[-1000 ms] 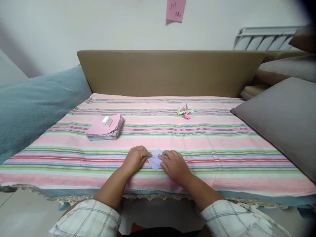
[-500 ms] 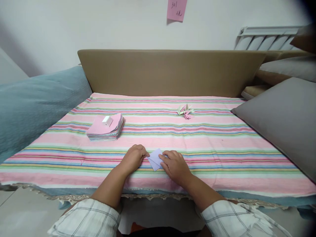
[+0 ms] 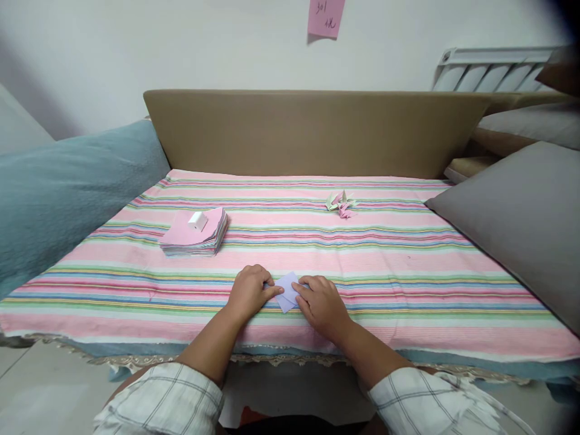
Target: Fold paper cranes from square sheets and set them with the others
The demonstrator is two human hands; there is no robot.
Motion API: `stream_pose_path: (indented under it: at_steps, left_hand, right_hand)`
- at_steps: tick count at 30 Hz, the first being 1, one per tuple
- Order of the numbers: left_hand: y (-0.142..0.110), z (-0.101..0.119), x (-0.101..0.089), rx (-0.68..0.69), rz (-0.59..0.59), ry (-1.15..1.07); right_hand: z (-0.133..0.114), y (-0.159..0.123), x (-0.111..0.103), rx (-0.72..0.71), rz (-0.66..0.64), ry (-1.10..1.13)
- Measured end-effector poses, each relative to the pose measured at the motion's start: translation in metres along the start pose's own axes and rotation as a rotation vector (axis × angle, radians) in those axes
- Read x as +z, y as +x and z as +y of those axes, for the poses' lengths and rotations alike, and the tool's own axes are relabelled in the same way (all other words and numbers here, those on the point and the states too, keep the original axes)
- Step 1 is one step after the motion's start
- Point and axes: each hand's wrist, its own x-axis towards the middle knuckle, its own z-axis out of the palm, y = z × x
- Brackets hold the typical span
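A small folded sheet of pale lavender paper [image 3: 287, 286] lies on the striped cloth [image 3: 312, 254] between my hands. One flap lies over the layer below, with a corner pointing toward me. My left hand [image 3: 251, 293] grips the paper's left edge, the thumb resting on top. At the other side, my right hand [image 3: 322, 305] holds the right edge, its thumb and forefinger pressed on the paper. The right corner is hidden under those fingers.
A stack of coloured paper squares [image 3: 194, 238] sits to the left, topped by a small white block [image 3: 198, 221]. Folded paper cranes [image 3: 342, 204] lie farther back. A grey cushion [image 3: 521, 223] leans at the right, and a brown backrest [image 3: 312, 133] stands behind.
My left thumb has moved right, onto the top of the folded paper, and the left hand has shifted slightly inward. My right hand stays nearly still.
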Motion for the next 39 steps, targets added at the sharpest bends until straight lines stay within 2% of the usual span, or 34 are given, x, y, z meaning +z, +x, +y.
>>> stream_pose_path:
  at_steps: [8,14,16,18,19,21,23,28,31,35,39]
  left_hand:
    - [0.001,-0.002,0.003,0.001,-0.002,0.026]
    - [0.007,-0.007,-0.001,0.031,-0.065,0.002]
    - [0.005,-0.004,-0.002,0.050,-0.014,0.009]
    - [-0.001,0.003,-0.003,0.129,0.093,0.028]
    - [-0.005,0.007,-0.002,0.228,0.111,0.039]
    - [-0.014,0.015,0.001,0.447,0.090,0.035]
    - [-0.021,0.019,0.006,0.527,0.101,0.034]
    - [-0.022,0.019,0.012,0.502,0.063,0.016]
    - [-0.017,0.021,0.009,0.486,0.020,0.018]
    - [-0.012,0.024,0.004,0.491,-0.002,0.056]
    - [-0.010,0.024,0.006,0.529,0.045,0.162]
  right_hand:
    - [0.000,0.000,0.001,0.013,-0.009,0.029]
    - [0.001,0.000,-0.001,0.025,-0.027,0.037]
    - [0.001,0.000,0.000,0.025,-0.025,0.040]
    - [0.001,0.000,0.001,0.023,-0.017,0.042]
    - [0.002,0.000,0.001,0.020,-0.012,0.042]
    - [0.002,0.000,0.003,0.012,0.004,0.045]
    - [0.003,-0.001,0.003,-0.003,0.027,0.054]
    - [0.008,-0.004,-0.003,-0.167,0.102,0.102]
    - [0.012,-0.004,-0.008,-0.265,0.093,0.105]
    - [0.015,-0.002,-0.010,-0.288,0.061,0.110]
    - [0.015,0.000,-0.008,-0.234,0.070,0.132]
